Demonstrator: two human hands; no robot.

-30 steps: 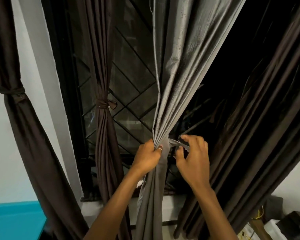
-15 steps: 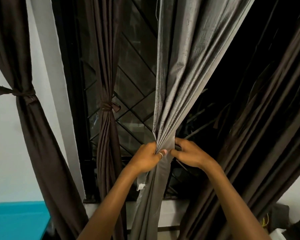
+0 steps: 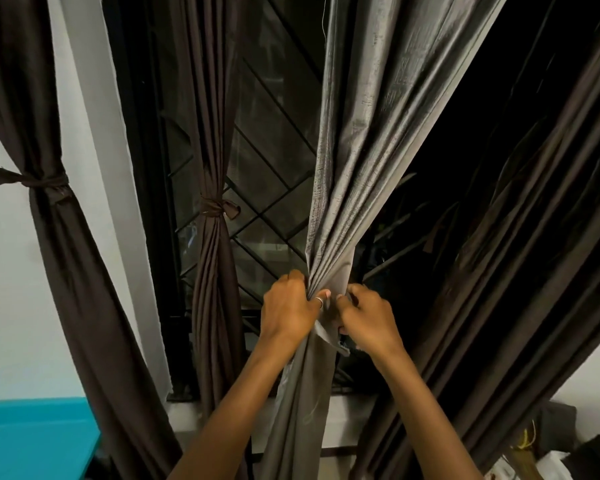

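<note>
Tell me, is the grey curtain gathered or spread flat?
Gathered. The grey curtain narrows into a bunch that the left hand grips; the right hand pinches a fabric strip. Tied: cannot tell.

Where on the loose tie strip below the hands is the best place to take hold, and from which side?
The free end of the tie strip, from the right: it dangles clear, slanting down-right just below the right hand, while the left hand grips the gathered grey curtain.
</note>
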